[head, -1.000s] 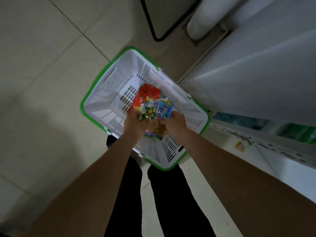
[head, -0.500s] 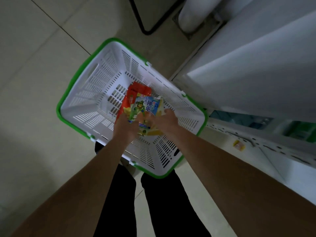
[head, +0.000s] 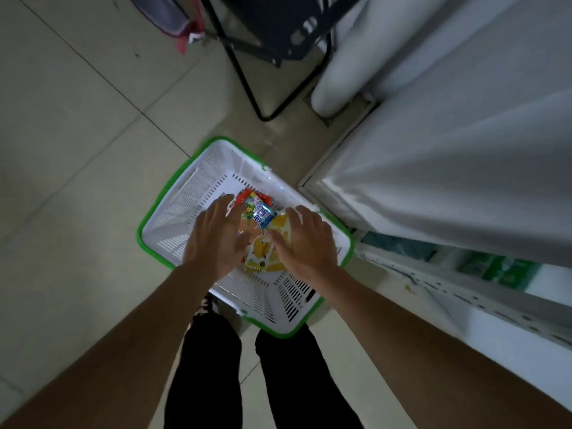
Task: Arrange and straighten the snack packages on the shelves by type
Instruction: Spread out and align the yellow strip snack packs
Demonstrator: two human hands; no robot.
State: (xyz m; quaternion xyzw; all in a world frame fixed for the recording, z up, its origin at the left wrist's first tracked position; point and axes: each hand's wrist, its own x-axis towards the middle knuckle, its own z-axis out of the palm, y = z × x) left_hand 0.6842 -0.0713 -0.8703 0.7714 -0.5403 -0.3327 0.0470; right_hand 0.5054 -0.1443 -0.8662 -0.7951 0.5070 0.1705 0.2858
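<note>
The tiled floor [head: 77, 134] fills the left half of the frame. A white shelf unit [head: 464, 150] takes up the right side, with green packaging [head: 501, 270] dimly visible on a lower level at mid-right. A black metal frame [head: 257, 72] stands at the upper centre, with a pale cylinder [head: 337, 75] beside it. At the centre of the frame a white basket [head: 192, 193] with a green rim sits on the floor, close to the shelf unit's base. Two bare forearms reach down into it from the lower corners. The left hand [head: 216, 239] and the right hand [head: 306, 243] are apart, fingers spread and fairly straight, flanking the snack packages [head: 263, 239] piled in the basket; the pictures do not show whether either hand actually grips a package. The pile shows a yellow pack, a blue-and-green one above it and a red one at the far end.
</note>
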